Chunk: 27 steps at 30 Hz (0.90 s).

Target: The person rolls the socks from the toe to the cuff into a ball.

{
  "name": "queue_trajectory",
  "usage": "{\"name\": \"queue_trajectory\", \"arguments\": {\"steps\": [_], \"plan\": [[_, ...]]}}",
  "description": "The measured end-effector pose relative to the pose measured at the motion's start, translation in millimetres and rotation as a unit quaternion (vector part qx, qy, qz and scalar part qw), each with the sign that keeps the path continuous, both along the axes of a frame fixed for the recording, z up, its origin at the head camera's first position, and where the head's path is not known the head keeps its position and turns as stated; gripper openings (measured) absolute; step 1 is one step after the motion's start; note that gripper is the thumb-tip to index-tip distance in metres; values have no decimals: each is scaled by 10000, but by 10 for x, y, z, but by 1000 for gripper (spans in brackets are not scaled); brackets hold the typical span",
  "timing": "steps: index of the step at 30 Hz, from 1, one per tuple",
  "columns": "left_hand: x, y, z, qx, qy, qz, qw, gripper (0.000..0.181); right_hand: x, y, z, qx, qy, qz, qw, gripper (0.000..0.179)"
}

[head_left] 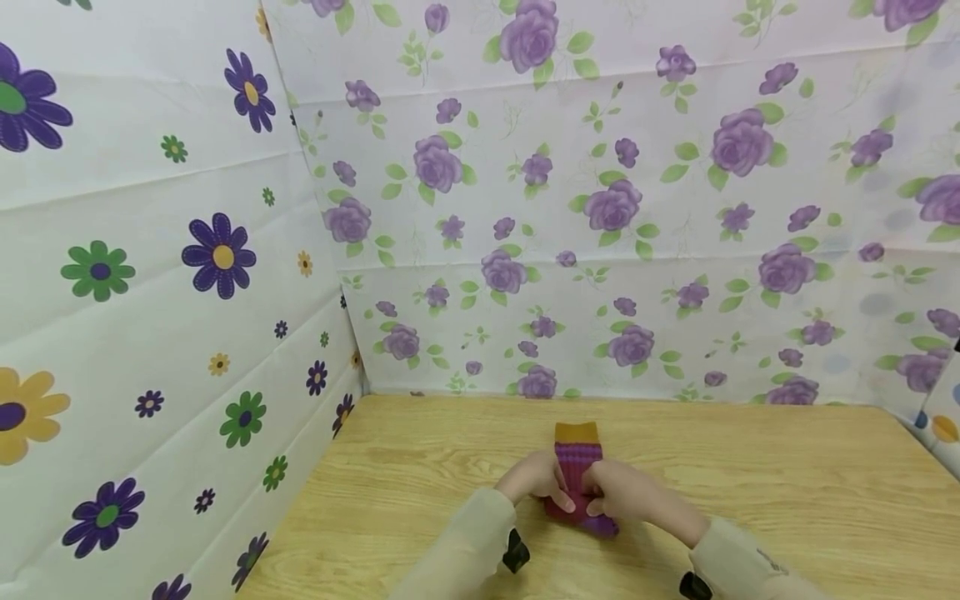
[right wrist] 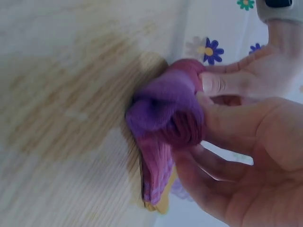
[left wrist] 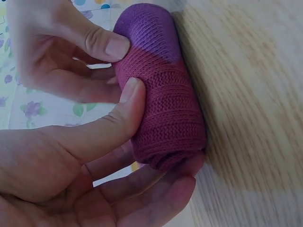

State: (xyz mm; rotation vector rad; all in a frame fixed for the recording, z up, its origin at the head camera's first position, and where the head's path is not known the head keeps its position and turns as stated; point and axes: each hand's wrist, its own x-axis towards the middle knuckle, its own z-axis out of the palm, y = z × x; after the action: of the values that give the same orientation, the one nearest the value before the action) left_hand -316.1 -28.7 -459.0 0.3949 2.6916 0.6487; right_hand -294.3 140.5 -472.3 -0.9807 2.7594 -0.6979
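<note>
A knitted sock [head_left: 579, 467] lies on the wooden table, its orange cuff pointing away from me and its near part rolled up. Dark red and purple knit shows on the roll [left wrist: 165, 101] in the left wrist view. My left hand [head_left: 536, 477] grips the roll's left end, thumb on top and fingers curled beneath. At the other end, my right hand [head_left: 624, 492] pinches the roll between thumb and fingers. Layers spiral at the roll's end in the right wrist view, beside a purple fold [right wrist: 158, 104]. The flat striped part extends behind the roll.
The pale wood table [head_left: 435, 442] surrounds the hands. A white flower-printed sheet [head_left: 225, 333] hangs along the left side, and another with purple roses [head_left: 570, 317] hangs at the back.
</note>
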Motion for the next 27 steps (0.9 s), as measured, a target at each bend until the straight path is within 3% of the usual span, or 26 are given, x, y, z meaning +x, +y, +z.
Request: {"name": "queue_trajectory", "arguments": {"steps": [3,7,14,16,20,22,24,27], "plan": [[-2,4,16,44,-55,3,10000,21,54,-31,12,26,596,75,9982,18],[-12,-5,32,113,-141,42,9998,21,106,-77,33,467,1400,283,9886,23],[-71,-47,-24,219,-171,-110,9996,20,174,-196,37,1672,1843,280,9681,40],[-89,-67,-34,213,-168,-126,9996,18,203,-245,-5,2015,2128,255,9557,43],[-92,-100,-31,261,-254,-16,9993,14,263,-325,-92,2463,3143,240,9165,33],[-89,-105,-30,304,-327,21,9990,14,273,-339,-126,2498,3502,166,9026,29],[-94,-103,-29,370,-395,12,9985,15,278,-338,-124,2473,3505,56,9033,31],[-103,-96,-33,497,-496,20,9975,15,249,-312,-116,2226,3195,75,9210,32]]}}
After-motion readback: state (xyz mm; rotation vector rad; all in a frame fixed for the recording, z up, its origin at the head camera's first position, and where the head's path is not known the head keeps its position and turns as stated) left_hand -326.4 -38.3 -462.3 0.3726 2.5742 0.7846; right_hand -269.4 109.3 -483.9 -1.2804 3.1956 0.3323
